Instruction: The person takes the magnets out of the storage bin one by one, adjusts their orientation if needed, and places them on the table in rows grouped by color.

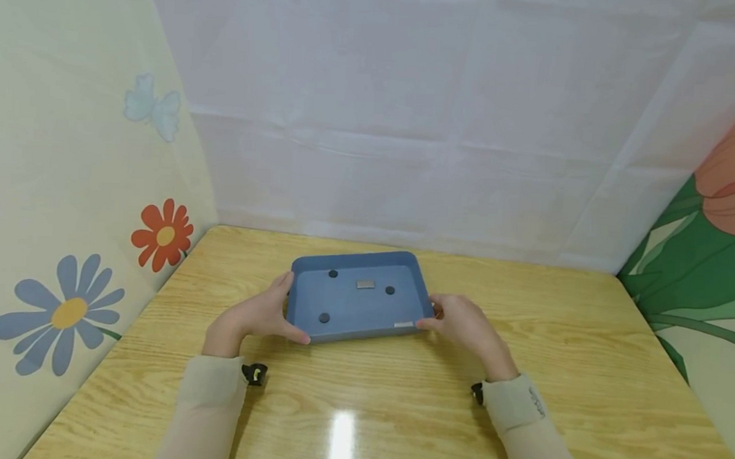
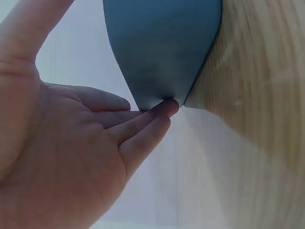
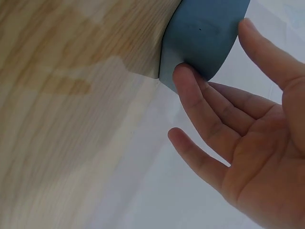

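A shallow blue rectangular tray (image 1: 354, 304) lies slightly turned near the back of the table, its inside facing up. Three small dark discs, one of them a near-left disc (image 1: 324, 318), sit on its floor along with a small silvery rectangular piece (image 1: 365, 284). At the tray's left end, my left hand (image 1: 257, 315) holds it, thumb along the near corner and fingers against the end wall. My right hand (image 1: 464, 325) grips the right end; in the right wrist view its thumb touches the rim and its fingers (image 3: 188, 88) the outer wall. A pale strip (image 1: 403, 324) shows by the near wall.
The wood-grain table (image 1: 407, 419) extends around the tray. A white sheet (image 1: 379, 119) hangs behind it. Flower-printed panels, a left panel (image 1: 45, 192) and a right panel (image 1: 726, 290), flank the table. Dark devices, including the left device (image 1: 254, 374), are worn at both wrists.
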Demonstrator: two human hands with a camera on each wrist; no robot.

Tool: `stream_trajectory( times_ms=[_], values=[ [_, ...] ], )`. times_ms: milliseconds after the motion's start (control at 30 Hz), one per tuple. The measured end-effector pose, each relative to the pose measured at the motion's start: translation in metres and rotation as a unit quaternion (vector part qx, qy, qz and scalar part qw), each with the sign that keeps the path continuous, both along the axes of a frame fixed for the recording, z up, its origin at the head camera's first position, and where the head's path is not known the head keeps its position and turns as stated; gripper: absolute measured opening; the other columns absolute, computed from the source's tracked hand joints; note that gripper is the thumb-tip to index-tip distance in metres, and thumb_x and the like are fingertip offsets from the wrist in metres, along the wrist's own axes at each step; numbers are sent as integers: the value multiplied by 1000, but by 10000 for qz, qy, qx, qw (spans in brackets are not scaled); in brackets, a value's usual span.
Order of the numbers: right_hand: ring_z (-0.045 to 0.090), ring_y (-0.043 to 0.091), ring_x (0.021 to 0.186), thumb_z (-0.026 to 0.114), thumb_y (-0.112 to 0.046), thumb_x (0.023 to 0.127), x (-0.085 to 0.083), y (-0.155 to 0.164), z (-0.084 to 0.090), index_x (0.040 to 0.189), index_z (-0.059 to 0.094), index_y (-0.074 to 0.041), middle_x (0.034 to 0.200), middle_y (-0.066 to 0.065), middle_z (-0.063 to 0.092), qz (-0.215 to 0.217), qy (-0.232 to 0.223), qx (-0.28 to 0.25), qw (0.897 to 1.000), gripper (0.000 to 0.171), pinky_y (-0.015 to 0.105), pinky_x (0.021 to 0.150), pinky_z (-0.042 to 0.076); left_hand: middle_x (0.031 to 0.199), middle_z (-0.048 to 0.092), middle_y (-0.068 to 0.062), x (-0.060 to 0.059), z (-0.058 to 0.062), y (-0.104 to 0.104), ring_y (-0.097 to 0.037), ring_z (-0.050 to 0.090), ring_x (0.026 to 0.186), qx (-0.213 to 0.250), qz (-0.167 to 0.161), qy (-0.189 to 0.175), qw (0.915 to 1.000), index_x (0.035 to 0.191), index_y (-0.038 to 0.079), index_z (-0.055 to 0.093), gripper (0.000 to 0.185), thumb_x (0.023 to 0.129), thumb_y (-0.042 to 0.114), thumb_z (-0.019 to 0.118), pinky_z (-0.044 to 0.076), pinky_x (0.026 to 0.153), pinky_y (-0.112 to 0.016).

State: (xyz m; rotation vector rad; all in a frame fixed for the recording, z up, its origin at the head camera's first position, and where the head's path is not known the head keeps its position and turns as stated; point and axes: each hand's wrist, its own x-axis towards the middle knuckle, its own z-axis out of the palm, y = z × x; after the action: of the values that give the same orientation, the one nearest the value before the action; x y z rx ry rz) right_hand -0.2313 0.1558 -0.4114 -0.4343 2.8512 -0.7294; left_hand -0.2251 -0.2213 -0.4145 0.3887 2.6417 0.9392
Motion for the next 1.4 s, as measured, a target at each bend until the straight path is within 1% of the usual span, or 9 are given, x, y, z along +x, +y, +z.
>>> stream_trajectory(
  times_ms=[133, 300, 367, 633, 800, 933, 1000, 1200, 1400],
  values=[
    [67, 12, 78, 80, -30, 91, 1, -2, 2, 129, 68, 2, 96, 8, 76, -20, 29, 4, 10000, 51, 31, 70, 58, 170, -3, -33, 0, -1, -1, -51, 9, 158, 65, -52, 27, 10000, 160, -10, -11, 143, 75, 39, 93, 21, 126, -65],
    [58, 12, 66, 82, -30, 89, 5, -7, 5, 101, 74, -5, 80, 3, 71, -68, -51, 22, 10000, 29, 26, 59, 49, 171, -2, -31, -2, -4, -2, -50, 10, 158, 241, -153, 97, 9995, 161, -7, -11, 139, 77, 34, 92, 21, 126, -66],
    [52, 12, 62, 82, -29, 89, 7, -8, 6, 94, 73, -7, 74, 2, 67, -93, -104, 48, 9999, 25, 24, 56, 43, 171, -2, -31, -3, -5, -2, -49, 9, 158, 277, -179, 111, 9994, 161, -6, -11, 138, 77, 33, 91, 20, 126, -66],
    [39, 9, 56, 84, -29, 87, 17, -14, 12, 78, 68, -10, 62, -3, 51, -104, -172, 105, 9997, 26, 21, 51, 31, 171, -3, -30, -3, -6, -3, -49, 6, 159, 191, -39, 28, 9998, 162, -6, -10, 141, 76, 41, 92, 19, 127, -66],
    [30, 8, 52, 84, -29, 87, 22, -17, 14, 75, 67, -9, 57, -5, 37, -20, -210, 148, 9997, 29, 21, 49, 24, 171, -1, -30, -2, -5, -3, -50, 7, 159, 152, 57, -29, 9999, 162, -7, -8, 140, 77, 43, 91, 19, 127, -65],
    [27, 8, 51, 83, -28, 88, 24, -18, 16, 74, 66, -9, 55, -6, 32, 51, -279, 197, 9994, 29, 22, 49, 22, 171, 0, -30, -3, -4, -4, -50, 7, 159, 110, 93, -75, 9999, 162, -7, -6, 137, 78, 43, 91, 19, 127, -65],
    [29, 8, 51, 83, -28, 88, 25, -18, 17, 74, 66, -9, 56, -6, 35, 78, -292, 203, 9993, 29, 22, 49, 23, 171, 1, -30, -3, -5, -5, -50, 8, 159, 128, 94, -82, 9998, 162, -7, -5, 137, 77, 43, 91, 19, 127, -65],
    [39, 9, 53, 84, -29, 86, 27, -18, 19, 78, 71, -11, 59, -1, 54, 148, -263, 168, 9994, 24, 22, 51, 33, 172, 1, -29, -3, -7, -5, -50, 8, 158, 231, 71, -46, 9997, 162, -6, -6, 143, 74, 46, 93, 21, 126, -66],
    [48, 11, 57, 84, -28, 86, 28, -15, 20, 84, 76, -9, 69, 4, 67, 159, -305, 69, 9994, 21, 24, 55, 43, 172, 3, -29, -3, -7, -4, -50, 9, 158, 229, 149, -86, 9996, 163, -5, -5, 143, 72, 48, 93, 21, 126, -67]
  ],
)
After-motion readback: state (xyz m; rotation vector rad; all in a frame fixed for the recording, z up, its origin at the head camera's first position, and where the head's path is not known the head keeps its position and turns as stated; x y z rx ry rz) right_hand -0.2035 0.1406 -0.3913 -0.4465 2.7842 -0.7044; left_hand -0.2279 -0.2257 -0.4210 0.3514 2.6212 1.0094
